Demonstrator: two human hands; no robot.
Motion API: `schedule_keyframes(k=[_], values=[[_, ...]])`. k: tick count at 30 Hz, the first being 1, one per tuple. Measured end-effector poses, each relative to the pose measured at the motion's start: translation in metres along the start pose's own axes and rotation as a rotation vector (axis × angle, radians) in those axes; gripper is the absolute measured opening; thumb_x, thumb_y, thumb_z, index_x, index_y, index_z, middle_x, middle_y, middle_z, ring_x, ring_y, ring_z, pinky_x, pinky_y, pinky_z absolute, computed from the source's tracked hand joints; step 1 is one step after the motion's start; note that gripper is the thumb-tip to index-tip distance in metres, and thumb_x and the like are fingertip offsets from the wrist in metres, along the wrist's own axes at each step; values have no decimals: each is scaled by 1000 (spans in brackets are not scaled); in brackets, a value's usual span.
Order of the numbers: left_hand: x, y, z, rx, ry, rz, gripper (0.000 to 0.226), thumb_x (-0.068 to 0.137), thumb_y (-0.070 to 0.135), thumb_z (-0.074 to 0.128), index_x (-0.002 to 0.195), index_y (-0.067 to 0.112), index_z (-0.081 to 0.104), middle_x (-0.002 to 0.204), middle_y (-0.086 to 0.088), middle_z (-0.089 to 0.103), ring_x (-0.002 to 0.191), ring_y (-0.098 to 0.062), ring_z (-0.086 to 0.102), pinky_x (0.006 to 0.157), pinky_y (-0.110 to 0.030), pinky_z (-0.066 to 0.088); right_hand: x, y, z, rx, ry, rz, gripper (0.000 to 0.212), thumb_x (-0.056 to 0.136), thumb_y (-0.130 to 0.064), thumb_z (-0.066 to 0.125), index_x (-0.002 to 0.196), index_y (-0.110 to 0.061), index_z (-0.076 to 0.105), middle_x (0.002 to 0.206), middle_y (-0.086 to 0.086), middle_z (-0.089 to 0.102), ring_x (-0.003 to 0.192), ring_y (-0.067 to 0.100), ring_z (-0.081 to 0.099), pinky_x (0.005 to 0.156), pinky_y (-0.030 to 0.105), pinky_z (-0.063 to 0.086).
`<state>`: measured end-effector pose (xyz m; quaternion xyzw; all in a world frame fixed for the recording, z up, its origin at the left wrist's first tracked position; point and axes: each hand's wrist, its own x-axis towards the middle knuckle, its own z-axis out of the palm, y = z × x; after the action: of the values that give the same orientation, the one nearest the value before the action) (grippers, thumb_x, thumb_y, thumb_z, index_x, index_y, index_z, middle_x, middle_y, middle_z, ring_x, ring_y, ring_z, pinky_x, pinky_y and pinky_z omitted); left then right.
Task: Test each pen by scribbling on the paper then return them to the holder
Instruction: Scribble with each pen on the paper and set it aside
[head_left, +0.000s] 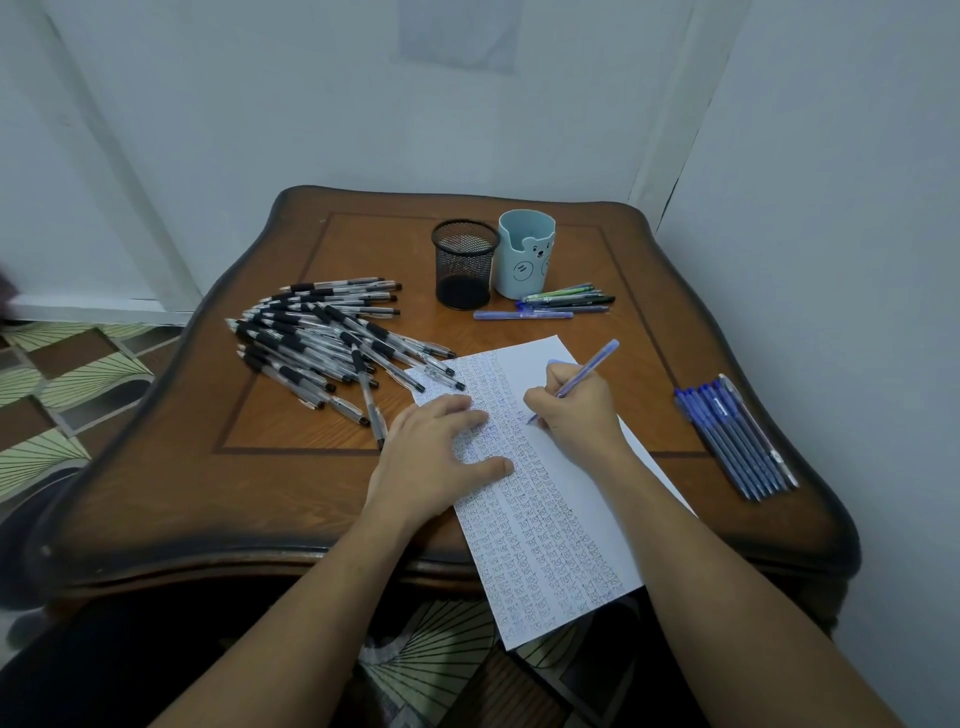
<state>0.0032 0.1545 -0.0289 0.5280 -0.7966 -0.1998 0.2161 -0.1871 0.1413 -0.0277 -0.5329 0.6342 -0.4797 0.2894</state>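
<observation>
One pen (587, 371), gripped by the right hand (571, 410), touches unreadable scribbles (545, 519) on the paper (524, 358).

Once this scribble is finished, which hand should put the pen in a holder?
Right. The right hand grips the pen, with the mesh holder and the bear holder beyond it; the left hand presses on the paper.

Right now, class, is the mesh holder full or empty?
Empty: nothing stands in the mesh holder; pens lie in piles on the table.
</observation>
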Motion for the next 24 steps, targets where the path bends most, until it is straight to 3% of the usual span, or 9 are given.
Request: schedule_keyframes(k=[4, 6, 9, 11, 13, 16, 20, 22, 24], values=[[0, 0, -1, 5, -4, -1, 68, 74, 68, 65, 132, 33, 57, 145, 17, 42, 131, -3, 32, 112, -31, 13, 1, 1, -2, 30, 37, 13, 43, 79, -1, 64, 54, -17, 33, 46, -10, 27, 80, 41, 66, 76, 50, 55], [-1, 0, -1, 6, -8, -4, 68, 75, 68, 65, 133, 33, 57, 145, 17, 42, 132, -3, 32, 112, -31, 13, 0, -1, -1, 27, 33, 16, 45, 80, 0, 64, 53, -17, 33, 46, -9, 29, 97, 46, 63, 72, 41, 53], [-1, 0, -1, 9, -11, -3, 68, 75, 69, 64, 133, 34, 56, 145, 17, 41, 132, -3, 32, 112, -32, 13, -1, -3, -1, -2, 14, 6, 45, 80, 1, 64, 53, -16, 31, 44, -12, 27, 78, 43, 63, 74, 48, 54], [-1, 0, -1, 7, -11, -5, 68, 75, 68, 64, 133, 34, 56, 145, 17, 41, 131, -3, 31, 111, -31, 13, 0, -4, -3, -18, 16, 19, 44, 80, 0, 64, 55, -15, 31, 46, -11, 28, 88, 48, 62, 81, 56, 53], [-1, 0, -1, 3, -13, -9, 68, 75, 68, 64, 133, 34, 56, 145, 18, 41, 131, -3, 31, 111, -31, 13, 1, -2, -4, -1, 23, 44, 40, 79, -1, 63, 56, -14, 34, 52, 4, 35, 79, 44, 64, 76, 56, 54], [0, 0, -1, 7, -11, -5, 69, 75, 68, 64, 133, 34, 56, 145, 17, 41, 131, -2, 31, 112, -31, 13, 0, -2, -1, -18, 33, 22, 41, 79, -3, 64, 54, -16, 34, 51, -1, 33, 58, 21, 48, 65, 44, 50], [0, 0, -1, 2, -19, -8, 69, 75, 68, 64, 134, 34, 56, 145, 17, 41, 132, -3, 31, 113, -33, 12, 5, 1, -4, 81, 92, 93, 37, 85, -4, 63, 58, -15, 40, 51, -1, 51, 50, 14, 53, 55, 35, 46], [0, -1, -1, -4, -17, -5, 68, 75, 68, 64, 133, 34, 56, 145, 17, 41, 132, -3, 31, 113, -33, 12, 7, -4, -7, 258, 107, 128, 36, 95, -19, 65, 65, -13, 46, 49, -2, 55, 44, 7, 52, 50, 27, 44], [0, -1, -2, -3, -22, -2, 68, 76, 68, 64, 133, 33, 56, 145, 17, 41, 132, -3, 31, 113, -33, 12, 6, -9, -11, 375, 108, 184, 39, 93, -50, 54, 77, -15, 52, 46, -3, 52, 41, 7, 47, 44, 23, 39]])
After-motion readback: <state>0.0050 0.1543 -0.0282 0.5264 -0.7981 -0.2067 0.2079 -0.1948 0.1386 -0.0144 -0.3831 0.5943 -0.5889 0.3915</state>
